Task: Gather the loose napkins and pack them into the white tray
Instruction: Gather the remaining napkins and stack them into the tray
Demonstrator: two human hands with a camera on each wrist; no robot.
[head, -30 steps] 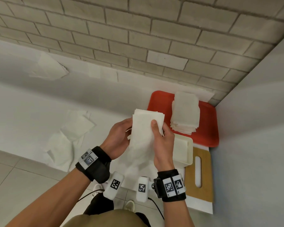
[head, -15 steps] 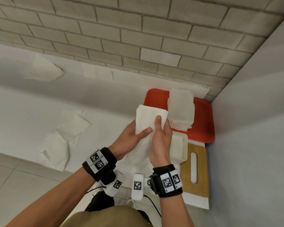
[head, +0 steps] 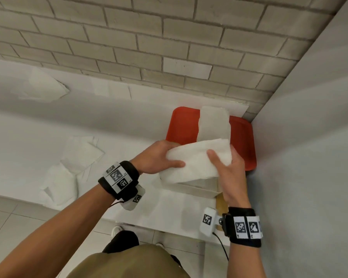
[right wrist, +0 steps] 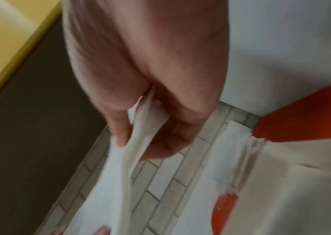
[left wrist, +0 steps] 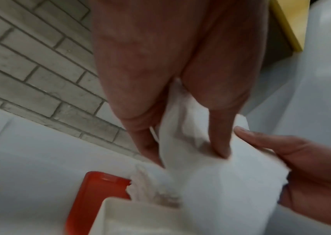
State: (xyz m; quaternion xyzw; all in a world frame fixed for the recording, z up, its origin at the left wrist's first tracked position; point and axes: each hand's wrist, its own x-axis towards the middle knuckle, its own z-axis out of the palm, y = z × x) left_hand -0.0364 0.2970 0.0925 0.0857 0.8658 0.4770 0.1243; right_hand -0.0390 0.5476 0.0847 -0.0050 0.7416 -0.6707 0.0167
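Both hands hold one thick bundle of white napkins (head: pixel 197 161) lying crosswise just above the white tray (head: pixel 197 190). My left hand (head: pixel 159 157) pinches its left end, thumb on top, fingers underneath. My right hand (head: pixel 227 163) grips its right end, thumb across the front. In the left wrist view the napkin bundle (left wrist: pixel 220 182) hangs over the white tray's rim (left wrist: pixel 120 205). In the right wrist view the napkin bundle (right wrist: pixel 132 155) is pinched between thumb and fingers. Most of the tray is hidden beneath the bundle.
A red tray (head: pixel 185 125) with a stack of napkins (head: pixel 213 125) sits behind, in the corner. Loose napkins (head: pixel 76 157) lie on the white counter at left, another napkin (head: pixel 42 87) far back left. A wooden board (head: pixel 221 199) lies under my right wrist. A wall stands close on the right.
The napkin bundle has turned from upright to lying crosswise and come down toward the white tray. Both hands shifted right with it, one to each end.
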